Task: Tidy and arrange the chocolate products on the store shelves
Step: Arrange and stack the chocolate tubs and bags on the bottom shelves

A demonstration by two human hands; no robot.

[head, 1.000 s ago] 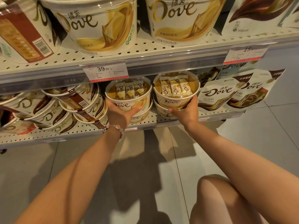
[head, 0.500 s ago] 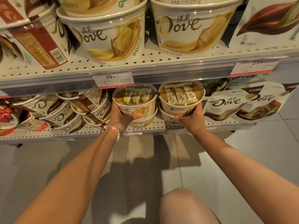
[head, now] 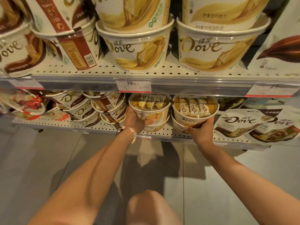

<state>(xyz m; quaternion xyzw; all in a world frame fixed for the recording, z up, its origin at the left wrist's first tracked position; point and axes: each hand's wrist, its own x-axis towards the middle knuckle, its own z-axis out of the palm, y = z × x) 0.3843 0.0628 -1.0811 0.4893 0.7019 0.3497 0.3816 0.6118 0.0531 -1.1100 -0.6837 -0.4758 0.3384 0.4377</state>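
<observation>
Two cream-and-gold Dove chocolate tubs with clear lids stand tilted toward me on the lower shelf (head: 97,127), each stacked on another tub. My left hand (head: 134,122) grips the left tub (head: 150,108) from below, thumb across its front. My right hand (head: 202,130) grips the right tub (head: 194,109) at its lower front edge. Wrapped white bars show through both lids. Part of each lower tub is hidden by my hands.
Brown-and-white Dove tubs (head: 97,109) lie tilted to the left on the lower shelf. Dove pouches (head: 240,125) lean at the right. Large stacked tubs (head: 138,49) fill the upper shelf (head: 178,80), with a price tag (head: 134,86). Grey floor and my knee (head: 149,207) are below.
My view has moved closer to the shelves and tilted up. Both hands keep their hold on the two top tubs, which sit slightly further back under the upper shelf.
</observation>
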